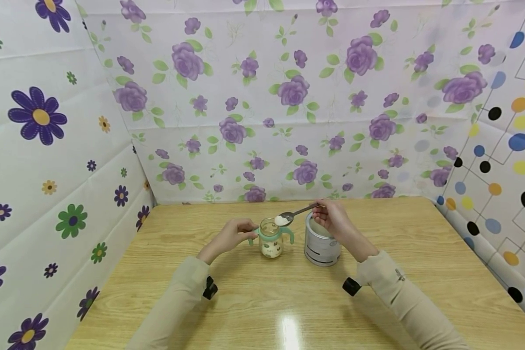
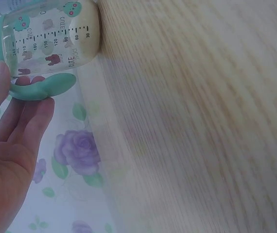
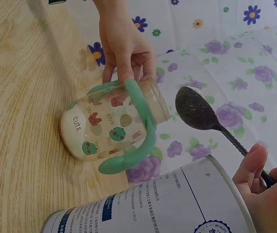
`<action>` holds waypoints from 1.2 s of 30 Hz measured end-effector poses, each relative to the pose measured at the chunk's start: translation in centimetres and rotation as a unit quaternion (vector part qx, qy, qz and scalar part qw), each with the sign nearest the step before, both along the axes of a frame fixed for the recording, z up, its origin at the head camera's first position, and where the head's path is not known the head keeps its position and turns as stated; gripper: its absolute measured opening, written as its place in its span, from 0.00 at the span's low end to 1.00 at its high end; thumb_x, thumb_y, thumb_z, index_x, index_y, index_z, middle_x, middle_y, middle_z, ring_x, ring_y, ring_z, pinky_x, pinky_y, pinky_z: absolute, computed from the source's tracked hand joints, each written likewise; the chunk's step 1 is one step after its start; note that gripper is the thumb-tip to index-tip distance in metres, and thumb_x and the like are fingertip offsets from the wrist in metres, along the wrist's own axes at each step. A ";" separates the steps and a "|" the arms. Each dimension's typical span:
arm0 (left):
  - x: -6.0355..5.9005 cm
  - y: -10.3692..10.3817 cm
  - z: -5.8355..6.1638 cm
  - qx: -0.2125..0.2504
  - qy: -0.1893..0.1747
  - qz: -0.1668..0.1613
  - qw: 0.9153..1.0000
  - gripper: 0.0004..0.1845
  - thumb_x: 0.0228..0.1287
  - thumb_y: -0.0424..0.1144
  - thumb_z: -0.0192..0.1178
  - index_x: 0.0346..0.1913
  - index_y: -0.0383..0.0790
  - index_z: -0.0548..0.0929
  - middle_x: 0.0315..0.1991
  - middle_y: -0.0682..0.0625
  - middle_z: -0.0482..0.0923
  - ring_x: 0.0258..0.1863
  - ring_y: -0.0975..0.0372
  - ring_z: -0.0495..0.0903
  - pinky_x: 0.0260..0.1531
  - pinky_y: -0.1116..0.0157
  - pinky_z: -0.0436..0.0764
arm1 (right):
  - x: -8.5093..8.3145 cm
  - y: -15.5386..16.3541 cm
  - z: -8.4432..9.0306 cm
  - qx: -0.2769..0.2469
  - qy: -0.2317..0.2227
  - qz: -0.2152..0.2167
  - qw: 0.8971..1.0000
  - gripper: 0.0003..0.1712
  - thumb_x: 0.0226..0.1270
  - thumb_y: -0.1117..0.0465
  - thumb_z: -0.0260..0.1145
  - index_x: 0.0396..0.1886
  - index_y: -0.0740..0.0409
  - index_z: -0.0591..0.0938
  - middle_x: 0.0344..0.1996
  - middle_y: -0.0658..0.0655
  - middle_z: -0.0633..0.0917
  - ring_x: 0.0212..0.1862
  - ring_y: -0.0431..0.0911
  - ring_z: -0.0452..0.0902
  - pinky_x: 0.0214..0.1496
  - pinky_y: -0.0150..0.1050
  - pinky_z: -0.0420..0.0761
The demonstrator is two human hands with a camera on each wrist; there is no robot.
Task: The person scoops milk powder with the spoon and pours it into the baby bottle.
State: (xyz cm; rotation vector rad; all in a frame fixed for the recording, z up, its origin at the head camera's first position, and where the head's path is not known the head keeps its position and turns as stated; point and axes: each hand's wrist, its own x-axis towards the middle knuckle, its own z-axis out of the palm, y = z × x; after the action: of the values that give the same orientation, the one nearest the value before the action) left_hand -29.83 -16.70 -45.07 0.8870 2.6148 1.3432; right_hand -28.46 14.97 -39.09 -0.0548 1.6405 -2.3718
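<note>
A clear baby bottle (image 1: 271, 247) with a green collar and two green handles stands upright and lidless on the table, pale powder at its bottom. My left hand (image 1: 235, 236) pinches its left handle (image 2: 43, 88). In my right hand (image 1: 334, 221) is the handle of a dark spoon (image 3: 195, 108). The spoon's bowl holds a heap of white powder (image 1: 282, 220) and hangs just above and to the right of the bottle's open mouth. Below my right hand stands an open milk powder can (image 1: 322, 250); the hand partly covers its rim.
The wooden table (image 1: 262, 301) reaches back to a flowered cloth (image 1: 293, 112). Patterned cloths also hang along the left and right sides. The can stands a short gap to the right of the bottle's right handle.
</note>
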 end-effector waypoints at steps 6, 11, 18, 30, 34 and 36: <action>0.0 0.0 0.0 -0.007 -0.004 0.004 1.000 0.11 0.64 0.36 0.63 0.48 0.39 0.84 0.46 0.43 0.84 0.44 0.55 0.84 0.46 0.65 0.84 | 0.0 0.0 -0.2 0.015 0.003 0.007 1.000 0.16 0.78 0.61 0.46 0.40 0.64 0.78 0.21 0.47 0.81 0.24 0.36 0.77 0.28 0.25 0.79; -0.1 0.0 -0.1 -0.012 -0.005 0.004 1.000 0.11 0.64 0.35 0.62 0.48 0.39 0.84 0.46 0.43 0.84 0.44 0.55 0.84 0.45 0.67 0.84 | 0.0 0.0 -0.1 0.024 0.005 0.008 1.000 0.18 0.78 0.61 0.46 0.34 0.57 0.81 0.21 0.47 0.81 0.25 0.36 0.77 0.29 0.25 0.80; -0.1 0.1 0.0 -0.010 0.002 0.002 1.000 0.10 0.64 0.34 0.63 0.47 0.38 0.84 0.45 0.42 0.84 0.43 0.55 0.84 0.46 0.67 0.84 | 0.1 -0.3 0.0 0.031 0.011 0.007 0.999 0.19 0.78 0.62 0.46 0.34 0.56 0.82 0.22 0.48 0.81 0.25 0.36 0.77 0.29 0.25 0.80; -0.1 0.1 0.0 -0.015 0.000 0.007 1.000 0.10 0.64 0.35 0.63 0.47 0.38 0.84 0.44 0.43 0.85 0.42 0.57 0.84 0.44 0.68 0.84 | 0.3 -1.0 0.2 0.044 0.039 0.018 0.998 0.17 0.79 0.62 0.45 0.37 0.59 0.80 0.23 0.48 0.82 0.25 0.36 0.78 0.30 0.24 0.81; -0.1 0.1 0.0 -0.014 0.000 0.008 1.000 0.10 0.64 0.34 0.63 0.47 0.38 0.84 0.44 0.42 0.85 0.42 0.56 0.85 0.44 0.69 0.84 | 0.3 -1.2 0.4 0.053 0.045 0.014 0.997 0.16 0.79 0.62 0.44 0.40 0.61 0.78 0.24 0.49 0.81 0.26 0.36 0.78 0.30 0.24 0.81; -0.1 0.1 0.0 -0.014 0.002 0.007 1.000 0.10 0.64 0.34 0.63 0.47 0.37 0.84 0.43 0.42 0.85 0.42 0.56 0.85 0.44 0.69 0.84 | 0.3 -1.3 0.4 0.059 0.049 0.014 0.997 0.16 0.80 0.61 0.44 0.40 0.61 0.78 0.25 0.49 0.81 0.26 0.36 0.78 0.31 0.24 0.81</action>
State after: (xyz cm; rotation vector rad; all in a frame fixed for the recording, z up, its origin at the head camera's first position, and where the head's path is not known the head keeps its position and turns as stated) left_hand -29.91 -16.63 -45.06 0.8692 2.6402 1.3067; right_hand -28.16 13.66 -38.70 -0.1726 1.8085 -2.2803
